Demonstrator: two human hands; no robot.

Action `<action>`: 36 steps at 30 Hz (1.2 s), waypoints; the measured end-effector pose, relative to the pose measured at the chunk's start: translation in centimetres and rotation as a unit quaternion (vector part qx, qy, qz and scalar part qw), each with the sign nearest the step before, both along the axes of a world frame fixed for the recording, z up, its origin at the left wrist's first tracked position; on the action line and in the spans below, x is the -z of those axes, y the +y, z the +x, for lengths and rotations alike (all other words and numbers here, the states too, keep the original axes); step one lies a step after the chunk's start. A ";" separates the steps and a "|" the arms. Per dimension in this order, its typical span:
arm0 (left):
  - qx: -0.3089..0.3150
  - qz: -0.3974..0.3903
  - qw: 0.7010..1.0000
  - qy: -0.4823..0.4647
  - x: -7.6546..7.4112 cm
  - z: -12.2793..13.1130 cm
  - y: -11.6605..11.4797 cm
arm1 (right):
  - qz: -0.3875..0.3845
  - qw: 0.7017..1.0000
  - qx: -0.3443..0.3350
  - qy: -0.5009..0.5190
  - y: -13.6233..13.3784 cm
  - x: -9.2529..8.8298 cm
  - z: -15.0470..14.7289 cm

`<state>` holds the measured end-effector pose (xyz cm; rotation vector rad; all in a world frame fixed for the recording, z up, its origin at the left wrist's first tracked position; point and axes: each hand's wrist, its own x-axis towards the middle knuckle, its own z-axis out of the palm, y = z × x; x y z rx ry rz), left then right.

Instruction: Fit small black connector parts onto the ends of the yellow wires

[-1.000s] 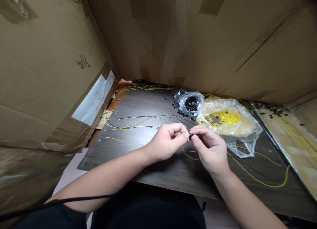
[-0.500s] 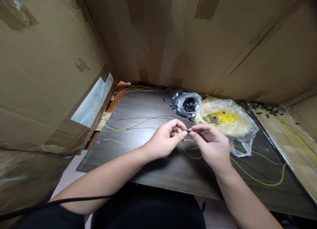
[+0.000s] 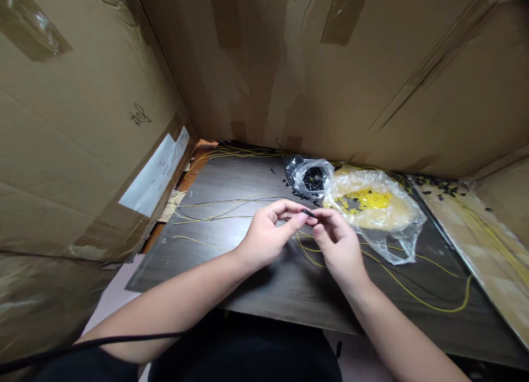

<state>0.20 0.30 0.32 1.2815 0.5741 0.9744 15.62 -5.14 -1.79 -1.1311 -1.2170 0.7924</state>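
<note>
My left hand (image 3: 270, 230) is closed, its thumb and fingertips pinching a small black plastic connector (image 3: 308, 213) above the table. My right hand (image 3: 341, 241) is at the connector's right end. Its fingertips lie against or just behind that end, while its thumb stands apart below. Thin yellow and black wires (image 3: 223, 201) cross the table to the left, pass under my hands and come out at the right, where a yellow wire (image 3: 430, 306) curves. Whether a wire enters the connector is too small to tell.
Behind my hands lie a clear bag of small black parts (image 3: 313, 179) and a larger clear bag of yellow parts (image 3: 372, 200). Loose black pieces (image 3: 303, 195) are scattered nearby. Cardboard walls (image 3: 264, 68) enclose the dark table (image 3: 281, 305). A cardboard sheet (image 3: 487, 244) with wires lies right.
My right thumb has come off the black connector, and its fingers have loosened. The connector now shows more of its length, in my left hand's pinch. The view has shifted slightly.
</note>
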 end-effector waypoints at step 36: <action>-0.018 0.139 0.989 0.048 0.5 -0.2 0.5 | -0.088 0.965 -0.164 0.186 -0.5 0.0 -0.1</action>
